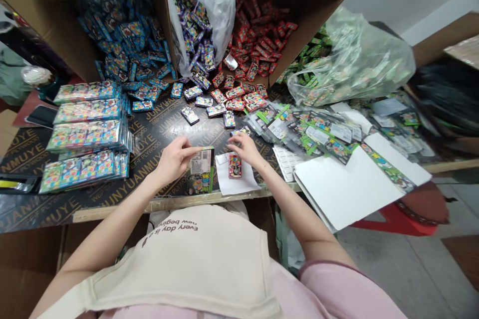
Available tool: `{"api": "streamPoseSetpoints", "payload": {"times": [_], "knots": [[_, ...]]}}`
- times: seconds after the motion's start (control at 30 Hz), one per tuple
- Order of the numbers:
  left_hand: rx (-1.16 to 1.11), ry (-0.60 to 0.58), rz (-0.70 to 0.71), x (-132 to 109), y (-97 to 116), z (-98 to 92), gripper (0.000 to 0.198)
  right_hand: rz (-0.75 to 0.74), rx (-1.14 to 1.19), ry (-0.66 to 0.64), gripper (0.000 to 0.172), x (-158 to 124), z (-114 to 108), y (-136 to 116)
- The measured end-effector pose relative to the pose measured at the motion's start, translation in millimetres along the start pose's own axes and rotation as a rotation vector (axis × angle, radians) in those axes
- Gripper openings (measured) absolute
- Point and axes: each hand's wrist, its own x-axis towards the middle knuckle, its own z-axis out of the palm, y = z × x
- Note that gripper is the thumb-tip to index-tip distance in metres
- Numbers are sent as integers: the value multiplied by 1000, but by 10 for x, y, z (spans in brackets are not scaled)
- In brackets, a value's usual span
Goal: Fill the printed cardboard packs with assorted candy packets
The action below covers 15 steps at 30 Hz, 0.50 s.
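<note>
My left hand has its fingers closed at the upper left edge of a flat black and green printed packet with a barcode label. The packet lies near the table's front edge. To the right, my right hand hovers with bent, slightly parted fingers above the top of a small pink and black box; whether they touch it is unclear. That box rests on a white sheet of paper. Just beyond the right fingers is a small purple-edged box, partly hidden by the hand.
Cartons and bags hold blue boxes, purple boxes, red boxes and green boxes. Stacked filled packs stand left. Loose boxes lie ahead. Printed bags and white sheets cover the right side.
</note>
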Motion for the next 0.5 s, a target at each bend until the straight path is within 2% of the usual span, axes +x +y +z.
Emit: {"api": "streamPoseSetpoints", "payload": {"times": [0.07,0.13,0.2,0.33,0.5], "knots": [[-15,18,5,2,5,17,27,31,-181,-115,10,-15,87,158],[-29,31,-7,0,7,31,26,34,-279,-170,7,-49,178,219],[-39,41,-27,-6,5,42,26,-5,-333,-170,3,-84,244,211],[-59,82,-20,-23,-6,56,25,-77,-378,-193,13,-133,289,142],[-49,120,-8,-35,-8,82,24,-42,-337,-212,17,-172,276,151]]}}
